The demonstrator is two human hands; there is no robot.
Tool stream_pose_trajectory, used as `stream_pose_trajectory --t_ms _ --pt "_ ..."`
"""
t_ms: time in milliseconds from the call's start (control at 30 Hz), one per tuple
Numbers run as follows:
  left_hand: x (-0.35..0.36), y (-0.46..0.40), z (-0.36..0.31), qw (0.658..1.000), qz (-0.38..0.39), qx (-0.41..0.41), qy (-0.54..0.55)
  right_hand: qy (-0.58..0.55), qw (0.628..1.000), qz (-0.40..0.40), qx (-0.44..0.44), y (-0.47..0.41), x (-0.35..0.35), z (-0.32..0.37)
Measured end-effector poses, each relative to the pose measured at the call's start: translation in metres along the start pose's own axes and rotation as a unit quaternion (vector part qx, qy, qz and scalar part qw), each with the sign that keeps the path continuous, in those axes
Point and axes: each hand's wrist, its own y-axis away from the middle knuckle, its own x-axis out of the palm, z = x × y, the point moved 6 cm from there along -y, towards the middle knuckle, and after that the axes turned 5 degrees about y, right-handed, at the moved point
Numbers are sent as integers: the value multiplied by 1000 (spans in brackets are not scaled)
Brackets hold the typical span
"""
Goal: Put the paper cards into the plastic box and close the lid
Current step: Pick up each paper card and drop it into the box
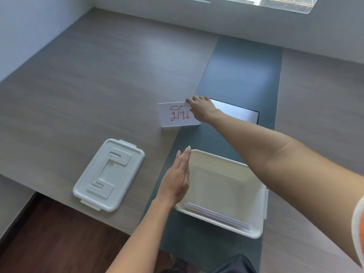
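A white paper card [176,115] with red handwriting is held just above the table, far from me, pinched at its right edge by my right hand [201,110]. The open white plastic box [254,196] stands near me on a dark strip; several cards [218,215] lie flat against its near wall. My left hand [177,178] is open with fingers straight, touching the box's left rim. The grey lid [109,175] lies flat on the table, left of the box.
The wooden table [88,85] has a dark green strip [242,79] down its middle with a metal panel [238,113] set in it behind my right hand. The table's front edge drops to dark floor [49,239] at lower left.
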Motion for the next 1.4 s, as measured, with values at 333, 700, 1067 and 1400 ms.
stream_pose_trajectory --t_ms 333,700,1067,1400 --pt "2 1 1 1000 6 -1 21 -72 997 -30 26 40 -19 -17" --pt "2 2 4 1000 18 0 26 -93 990 -75 74 122 -76 -60" --pt "6 2 7 998 30 8 55 -157 980 -72 98 234 -122 -58" --pt "6 2 7 998 52 16 45 -231 966 -13 119 317 -70 -25"
